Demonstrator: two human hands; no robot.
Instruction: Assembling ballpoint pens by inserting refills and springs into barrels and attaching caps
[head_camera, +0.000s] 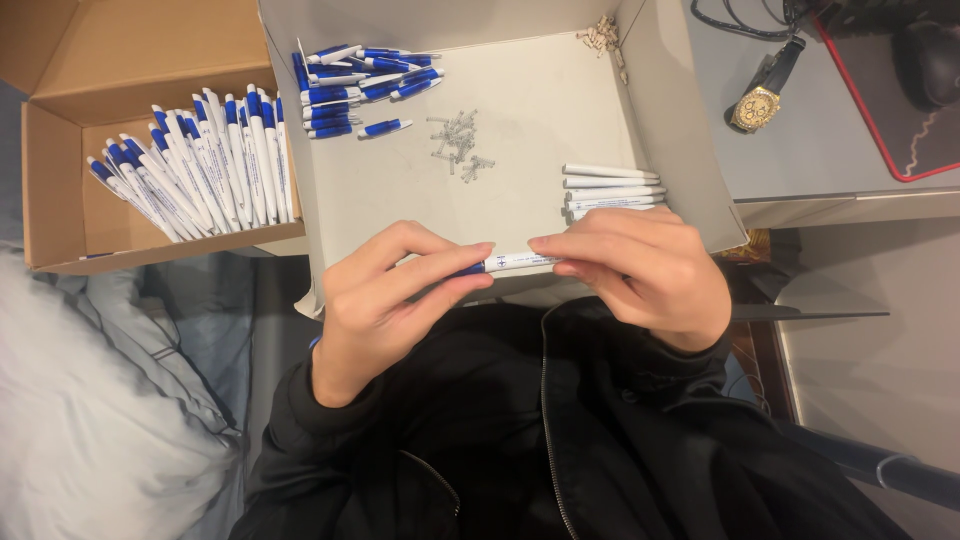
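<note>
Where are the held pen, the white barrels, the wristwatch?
held pen (515, 262), head view, white barrel between the hands
white barrels (610, 190), head view, middle of the stack
wristwatch (755, 108), head view, gold dial

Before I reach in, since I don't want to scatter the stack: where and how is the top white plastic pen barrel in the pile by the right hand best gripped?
Judging by its pose, pinch the top white plastic pen barrel at its left end, coming from above over the grey tray. It lies sideways with that end free; the right hand crowds the stack's near side.
</note>
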